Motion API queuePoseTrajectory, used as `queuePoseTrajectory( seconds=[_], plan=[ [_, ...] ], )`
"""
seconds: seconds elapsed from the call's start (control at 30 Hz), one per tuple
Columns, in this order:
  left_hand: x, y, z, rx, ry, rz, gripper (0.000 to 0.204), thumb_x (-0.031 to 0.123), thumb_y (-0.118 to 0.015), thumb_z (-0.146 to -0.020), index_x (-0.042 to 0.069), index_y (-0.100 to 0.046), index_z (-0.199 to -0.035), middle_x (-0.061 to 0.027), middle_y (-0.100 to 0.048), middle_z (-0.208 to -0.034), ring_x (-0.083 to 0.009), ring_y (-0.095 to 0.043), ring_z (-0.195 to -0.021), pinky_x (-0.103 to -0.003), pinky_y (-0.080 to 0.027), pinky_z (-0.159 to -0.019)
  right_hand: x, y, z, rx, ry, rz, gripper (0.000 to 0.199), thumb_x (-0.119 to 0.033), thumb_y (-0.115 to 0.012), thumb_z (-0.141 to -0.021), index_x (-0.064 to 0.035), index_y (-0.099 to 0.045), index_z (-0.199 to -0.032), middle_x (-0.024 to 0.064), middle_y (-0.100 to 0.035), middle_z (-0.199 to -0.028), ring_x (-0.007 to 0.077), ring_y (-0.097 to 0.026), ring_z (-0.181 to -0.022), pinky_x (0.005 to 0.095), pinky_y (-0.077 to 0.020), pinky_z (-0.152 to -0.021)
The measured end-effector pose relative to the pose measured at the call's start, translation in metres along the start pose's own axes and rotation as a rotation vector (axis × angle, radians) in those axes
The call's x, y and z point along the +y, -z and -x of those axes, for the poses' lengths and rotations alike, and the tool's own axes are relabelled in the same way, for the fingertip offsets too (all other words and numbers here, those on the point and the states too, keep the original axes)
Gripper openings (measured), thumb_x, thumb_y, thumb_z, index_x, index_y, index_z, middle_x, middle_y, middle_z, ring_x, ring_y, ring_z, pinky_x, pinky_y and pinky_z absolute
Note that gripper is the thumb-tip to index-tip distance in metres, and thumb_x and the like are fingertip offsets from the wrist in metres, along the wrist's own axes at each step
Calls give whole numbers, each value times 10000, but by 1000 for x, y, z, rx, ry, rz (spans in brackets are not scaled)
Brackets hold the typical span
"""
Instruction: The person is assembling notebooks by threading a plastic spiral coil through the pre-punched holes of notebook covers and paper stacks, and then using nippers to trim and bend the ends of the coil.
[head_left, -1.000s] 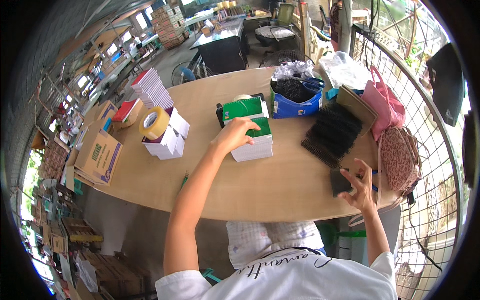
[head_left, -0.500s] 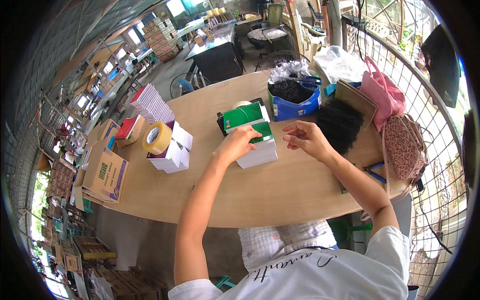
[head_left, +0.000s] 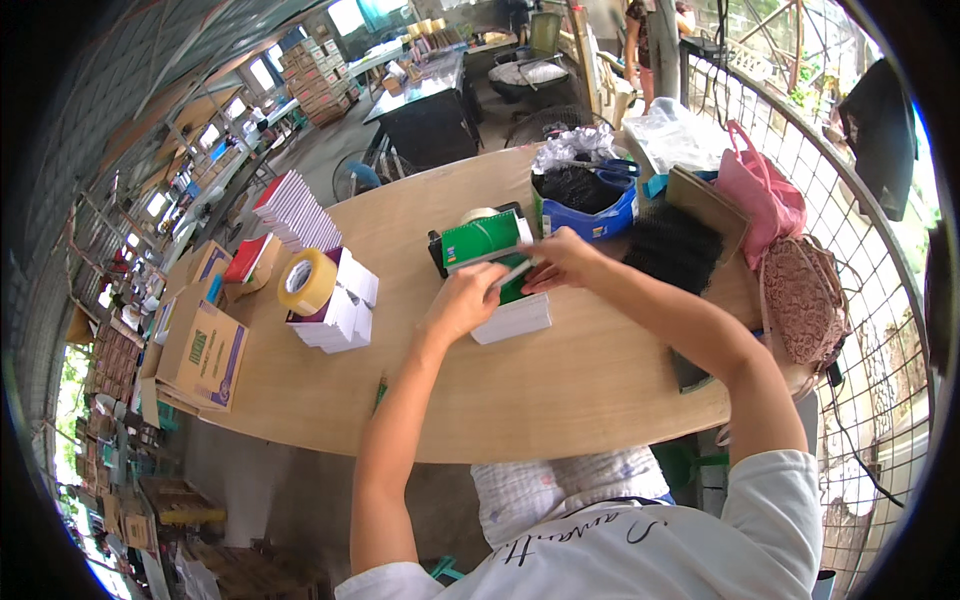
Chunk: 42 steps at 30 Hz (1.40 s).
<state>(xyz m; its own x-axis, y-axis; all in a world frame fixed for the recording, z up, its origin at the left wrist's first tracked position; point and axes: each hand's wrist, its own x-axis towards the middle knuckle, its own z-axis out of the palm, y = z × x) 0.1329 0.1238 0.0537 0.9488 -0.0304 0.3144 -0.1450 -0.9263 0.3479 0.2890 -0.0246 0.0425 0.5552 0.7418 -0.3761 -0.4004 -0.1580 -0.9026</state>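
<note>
My left hand (head_left: pixel 466 302) is closed on the near left edge of a small notebook (head_left: pixel 514 272), which is tilted so that its pale edge shows. My right hand (head_left: pixel 566 262) has its fingers pinched at the far right end of the same notebook; it is slightly blurred. Both hands are over a stack of white-paged notebooks (head_left: pixel 513 320), whose top is partly hidden. Just beyond lies a green-covered notebook (head_left: pixel 480 240), resting on a dark object with a roll of tape behind it.
Left stand a yellowish tape roll (head_left: pixel 308 280) on stacked notebooks, a red-topped stack (head_left: pixel 295 210) and a cardboard box (head_left: pixel 203 355). Right are a blue package (head_left: pixel 590 222) of black coils, more black coils (head_left: pixel 675 250), a pink bag (head_left: pixel 765 195) and a patterned bag (head_left: pixel 805 300).
My right hand has moved left to meet the left hand at the notebook, which is now tilted between them. A person has come into view at the back right.
</note>
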Motion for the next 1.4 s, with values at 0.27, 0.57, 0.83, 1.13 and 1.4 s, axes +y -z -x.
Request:
queuePoseTrajectory(
  seconds=[0.27,0.57,0.83,1.13,1.4],
  plan=[
    [15,-18,38,817,180,432,708,62,-685,-862,69,-343,-1482,-134,-543,-1249,-204,-536,-1096,-345,-464,-957,76,-13,17,99,960,140,339,77,-657,-844,-24,-454,-1096,67,-597,-952,122,-609,-775,288,-567,-783],
    [73,-57,106,891,127,217,391,-97,-569,-864,65,-648,-1211,-109,-590,-1014,-226,-586,-889,-310,-508,-727,90,-17,122,142,1028,469,396,77,-674,-825,-12,-575,-1198,100,-644,-820,172,-670,-833,319,-537,-782],
    [84,-116,137,707,464,852,541,-49,-619,-879,121,-516,-1382,-85,-605,-1007,-168,-595,-940,-269,-542,-712,166,14,115,63,501,186,431,113,-610,-871,-37,-523,-1266,7,-594,-854,83,-593,-840,244,-513,-774],
    [53,-67,132,478,526,1106,548,-100,-673,-819,26,-526,-1331,-79,-680,-968,-104,-633,-832,-236,-528,-740,156,46,107,76,428,-432,265,-24,-650,-895,-56,-574,-1146,5,-630,-884,111,-657,-765,328,-620,-653],
    [-9,11,40,482,444,715,524,-88,-651,-800,33,-532,-1296,-100,-688,-937,-119,-639,-821,-261,-506,-708,108,45,127,82,529,-576,248,1,-561,-935,-63,-523,-1172,77,-653,-1053,182,-689,-929,408,-641,-748]
  ],
)
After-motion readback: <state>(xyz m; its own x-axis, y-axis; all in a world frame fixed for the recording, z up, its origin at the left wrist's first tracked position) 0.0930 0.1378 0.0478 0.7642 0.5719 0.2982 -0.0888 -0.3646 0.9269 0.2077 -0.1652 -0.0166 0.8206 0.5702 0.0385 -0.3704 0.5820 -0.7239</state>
